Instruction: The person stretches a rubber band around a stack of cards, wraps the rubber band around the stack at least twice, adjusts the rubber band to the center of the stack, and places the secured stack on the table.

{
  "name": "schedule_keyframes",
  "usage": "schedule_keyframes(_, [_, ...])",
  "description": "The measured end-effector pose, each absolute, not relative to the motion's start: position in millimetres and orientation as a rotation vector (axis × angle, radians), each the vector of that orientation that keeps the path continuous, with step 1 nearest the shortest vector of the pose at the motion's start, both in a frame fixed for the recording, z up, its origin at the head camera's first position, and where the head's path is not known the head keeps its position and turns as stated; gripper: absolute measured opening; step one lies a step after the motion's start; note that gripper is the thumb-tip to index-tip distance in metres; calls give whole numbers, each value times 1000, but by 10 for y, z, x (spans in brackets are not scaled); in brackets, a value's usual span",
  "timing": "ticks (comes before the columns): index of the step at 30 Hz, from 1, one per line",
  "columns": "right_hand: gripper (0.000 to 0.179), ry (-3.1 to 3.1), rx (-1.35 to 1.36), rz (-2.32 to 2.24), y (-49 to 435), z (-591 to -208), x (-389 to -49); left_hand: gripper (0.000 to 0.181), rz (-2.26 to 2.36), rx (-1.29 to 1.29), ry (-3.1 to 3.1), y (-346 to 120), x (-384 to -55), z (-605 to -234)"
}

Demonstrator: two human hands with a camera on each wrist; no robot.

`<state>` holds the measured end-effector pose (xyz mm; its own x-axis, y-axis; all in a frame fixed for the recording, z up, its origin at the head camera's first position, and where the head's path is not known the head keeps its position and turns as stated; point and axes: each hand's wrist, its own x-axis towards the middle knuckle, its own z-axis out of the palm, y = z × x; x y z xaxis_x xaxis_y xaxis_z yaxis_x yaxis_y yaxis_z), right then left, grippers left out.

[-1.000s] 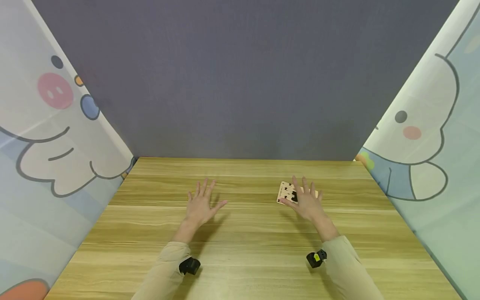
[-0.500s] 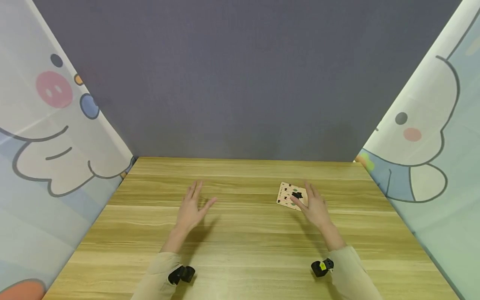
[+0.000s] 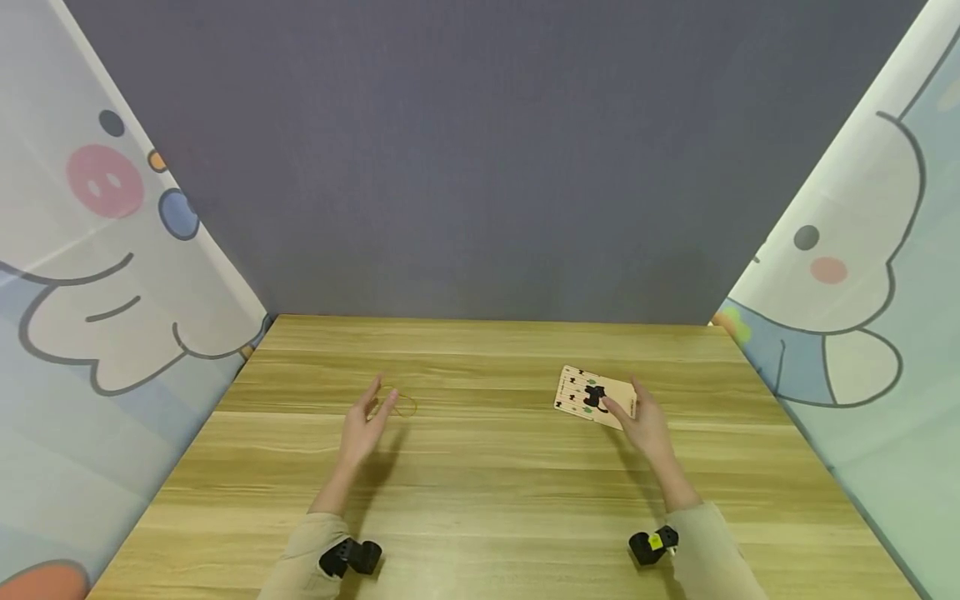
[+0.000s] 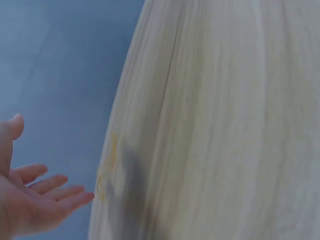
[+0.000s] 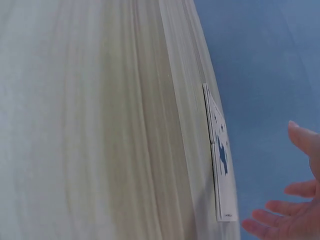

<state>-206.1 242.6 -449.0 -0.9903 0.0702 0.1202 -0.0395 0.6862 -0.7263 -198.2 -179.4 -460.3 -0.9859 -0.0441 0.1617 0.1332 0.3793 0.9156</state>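
My left hand (image 3: 362,427) hovers above the wooden table at the left, its fingers relaxed and thumb apart. Just beyond its fingertips lies a thin yellow loop, like a rubber band (image 4: 113,152), on the tabletop. To the right, a flat cream-coloured pad or thin stack of cards (image 3: 596,397) lies on the table, printed with a black cat and stripes. My right hand (image 3: 649,429) is over its right end, thumb and fingers spread apart. In the right wrist view a gap shows between the right hand (image 5: 292,215) and the pad, and the hand holds nothing.
The wooden tabletop (image 3: 480,467) ends at a dark grey panel (image 3: 480,167) at the back. Cartoon-printed curtains (image 3: 97,292) hang along both sides. A small black camera (image 3: 352,557) sits on each wrist.
Both hands have drawn back toward the person and outward, and now look side-on. More of the cat-printed pad is uncovered, and the yellow loop has come into sight.
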Motion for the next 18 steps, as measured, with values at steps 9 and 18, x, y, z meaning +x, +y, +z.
schedule_keyframes(9, [84,-2705,-292,1539,2567,-4556,-2073,67,-1840,194,-2422,-1895,-2043,-4648])
schedule_keyframes(18, [89,-2641,-412,1674,2609,-4604,-2104,61,-1869,293,-2359,-1895,-2131,-4686])
